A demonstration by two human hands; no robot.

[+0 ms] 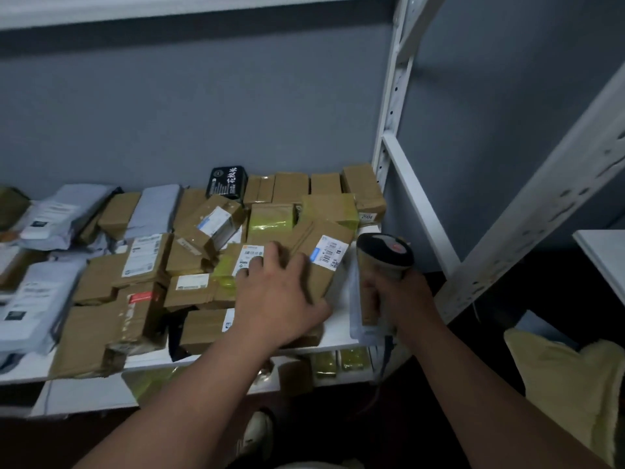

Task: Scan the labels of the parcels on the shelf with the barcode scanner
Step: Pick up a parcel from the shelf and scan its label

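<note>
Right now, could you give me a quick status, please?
Right hand grips scanner. Left hand steadies tilted parcel, label showing. Nothing blocking.

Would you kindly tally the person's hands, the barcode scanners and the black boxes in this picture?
bare hands: 2, the left hand and the right hand
grey-and-black handheld barcode scanner: 1
black printed box: 1
Total: 4
</note>
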